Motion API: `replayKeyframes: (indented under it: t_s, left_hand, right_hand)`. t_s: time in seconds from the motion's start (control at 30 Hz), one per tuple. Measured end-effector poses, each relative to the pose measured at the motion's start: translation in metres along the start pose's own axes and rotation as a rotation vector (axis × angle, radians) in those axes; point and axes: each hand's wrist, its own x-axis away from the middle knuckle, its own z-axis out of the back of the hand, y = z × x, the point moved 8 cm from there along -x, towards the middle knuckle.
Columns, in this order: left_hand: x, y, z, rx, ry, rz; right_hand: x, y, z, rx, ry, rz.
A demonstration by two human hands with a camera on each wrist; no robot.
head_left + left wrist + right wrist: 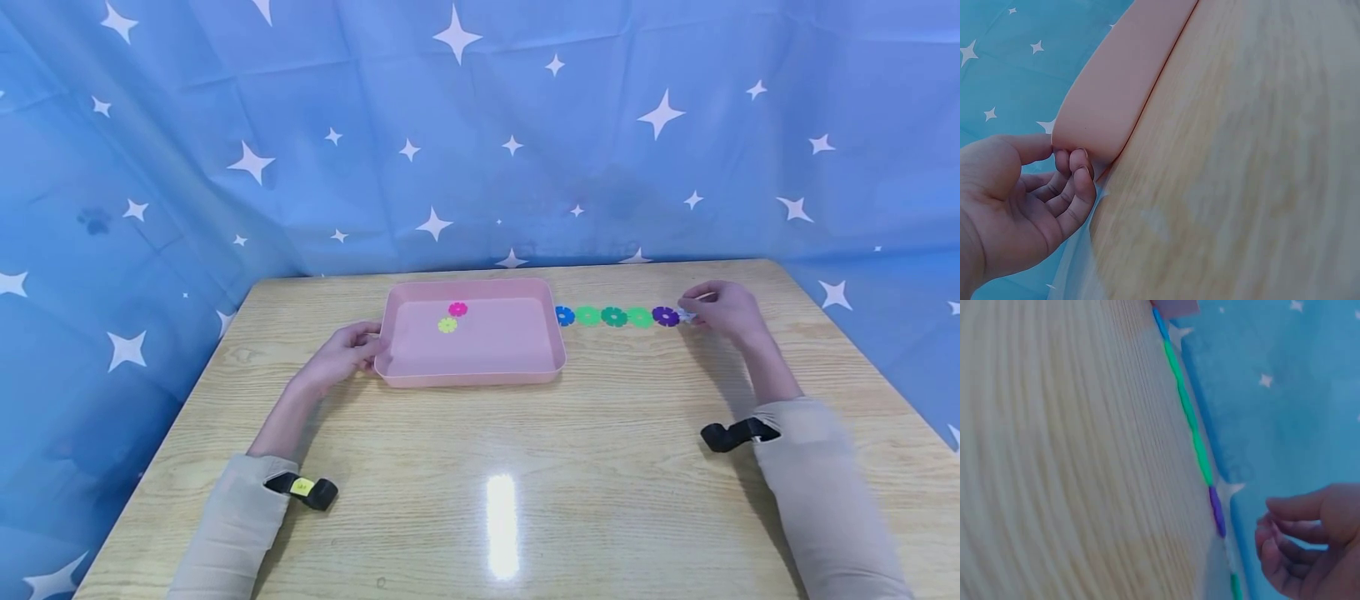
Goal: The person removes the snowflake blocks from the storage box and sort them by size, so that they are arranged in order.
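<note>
My left hand (pixel 347 357) holds the left edge of a pink tray (pixel 472 379); in the left wrist view the thumb meets the rim and the fingers curl against the outer wall. A pink flower-shaped disc (pixel 458 309) and a yellow one (pixel 447 325) lie in the tray. To its right runs a row of such discs: blue (pixel 565 316), several green (pixel 614 317), purple (pixel 665 316) and a whitish one (pixel 686 316). My right hand (pixel 722 310) is over the row's right end, fingers loosely bent, nothing visible between them. A green disc (pixel 1236 587) shows past the whitish one in the right wrist view.
The wooden table (pixel 420 467) extends in front of the tray and row. A blue curtain with white stars (pixel 480 167) hangs behind the table's back edge. Each wrist carries a black camera mount, such as the right one (pixel 738 434).
</note>
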Motion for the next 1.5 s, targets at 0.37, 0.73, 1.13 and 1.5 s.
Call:
replayKeyframes:
  t_s: [0.37,0.73,1.13,1.5]
  left_hand:
    - [0.0,0.0,-0.001,0.001,0.003,0.014]
    - [0.001,0.003,-0.001,0.007,0.008,0.005]
    - [0.002,0.002,-0.002,0.01,0.002,0.003]
    - [0.001,0.001,-0.002,0.007,0.008,0.025]
  right_hand:
    - [0.004,-0.055,-0.031,-0.026,-0.082,0.124]
    - [0.01,-0.115,-0.066,-0.003,-0.128,0.251]
    - [0.009,-0.169,-0.117,-0.08,-0.193,0.352]
    - [0.011,-0.21,-0.167,-0.111,-0.252,0.433]
